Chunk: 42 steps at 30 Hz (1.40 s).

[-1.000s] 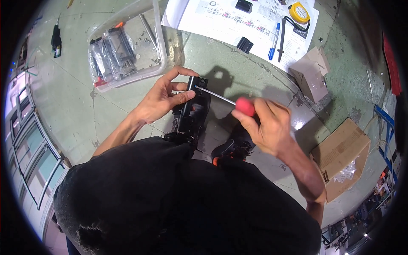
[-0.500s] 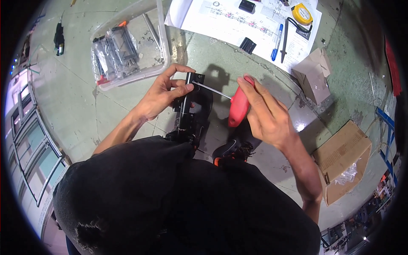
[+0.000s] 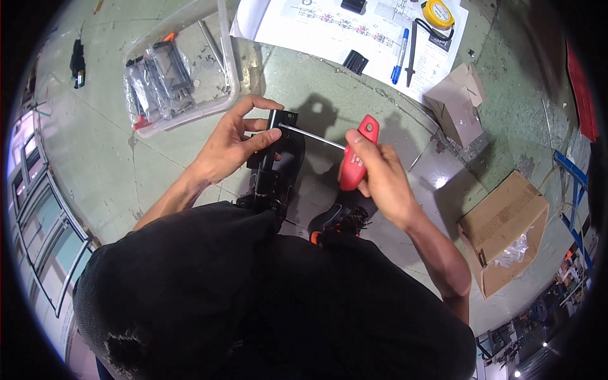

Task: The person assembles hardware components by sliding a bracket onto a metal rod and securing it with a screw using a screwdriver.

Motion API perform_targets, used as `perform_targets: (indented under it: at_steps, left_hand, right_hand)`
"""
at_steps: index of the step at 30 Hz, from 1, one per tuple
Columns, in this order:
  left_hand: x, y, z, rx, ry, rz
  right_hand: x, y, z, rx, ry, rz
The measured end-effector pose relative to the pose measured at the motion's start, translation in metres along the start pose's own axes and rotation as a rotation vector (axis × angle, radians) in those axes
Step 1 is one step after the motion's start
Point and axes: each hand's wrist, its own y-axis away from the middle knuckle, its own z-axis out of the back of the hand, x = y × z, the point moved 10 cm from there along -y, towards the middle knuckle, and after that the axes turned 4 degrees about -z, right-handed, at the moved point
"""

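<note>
My left hand is closed round the far end of a black metal hinge-like part, thumb on its near face and fingers behind. The part stands lengthwise above my left shoe. In my right hand is a red-handled T-handle hex key, my thumb lying along the handle. Its thin steel shaft runs leftward, and the tip meets the black part close to my left thumb. Whether a screw sits under the tip is too small to tell.
A clear plastic bin with bagged parts and loose screws lies far left. Beyond my hands are paper drawings, a blue marker, a yellow tape measure and a black block. Cardboard boxes stand at right; a screwdriver lies far left.
My right hand has turned the red handle and shifted its grip, the thumb now lying over the handle. The left hand still holds the black part. The whole view has shifted slightly.
</note>
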Motion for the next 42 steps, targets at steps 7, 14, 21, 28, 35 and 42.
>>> perform_targets:
  at_steps: [7,14,21,28,35,42]
  left_hand:
    - [0.001,-0.002,-0.002,0.051,0.005,0.043]
    - [0.003,0.000,0.001,0.013,0.009,0.024]
    - [-0.008,0.002,-0.009,0.038,-0.062,-0.080]
    - [-0.006,0.002,-0.015,0.073,-0.045,-0.029]
    - [-0.009,-0.001,-0.020,0.072,-0.089,-0.080]
    - [0.002,0.002,-0.009,0.050,-0.005,0.069]
  right_hand:
    - [0.077,0.068,-0.021,-0.179,0.571,1.450]
    - [0.072,0.054,-0.032,-0.347,1.327,1.338]
    - [0.002,0.013,-0.018,0.234,0.044,0.089]
    - [0.067,0.057,0.003,-0.444,0.727,1.078]
    - [0.014,0.005,0.013,-0.002,-0.271,0.190]
    - [0.072,0.068,-0.024,-0.162,1.003,1.257]
